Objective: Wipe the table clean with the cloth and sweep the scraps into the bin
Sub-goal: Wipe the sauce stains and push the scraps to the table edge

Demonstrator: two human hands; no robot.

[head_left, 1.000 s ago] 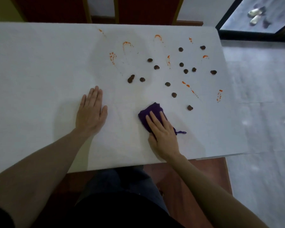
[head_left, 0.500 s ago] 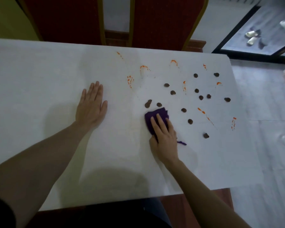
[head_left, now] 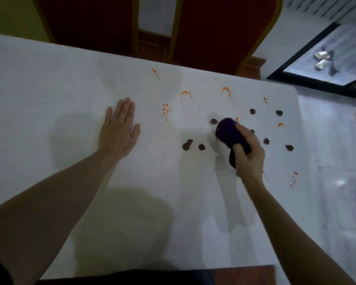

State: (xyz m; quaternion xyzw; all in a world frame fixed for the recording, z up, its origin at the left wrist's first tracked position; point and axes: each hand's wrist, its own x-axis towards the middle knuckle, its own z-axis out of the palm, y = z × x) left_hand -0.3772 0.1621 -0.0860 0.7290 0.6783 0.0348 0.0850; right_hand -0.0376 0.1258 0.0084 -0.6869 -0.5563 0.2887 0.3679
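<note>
A white table carries several dark brown scraps and orange smears across its right half. My right hand grips a bunched purple cloth and presses it down among the scraps, right of one scrap. My left hand lies flat on the table, fingers straight, left of the mess. Some scraps are hidden under the cloth and hand. No bin is in view.
Two red chair backs stand along the far edge of the table. The table's right edge drops to a pale tiled floor. A dark-framed glass door is at the far right.
My right hand has gone from lying flat on the cloth to gripping it bunched, and has pushed it farther away and to the right into the scraps. The left hand has stayed flat.
</note>
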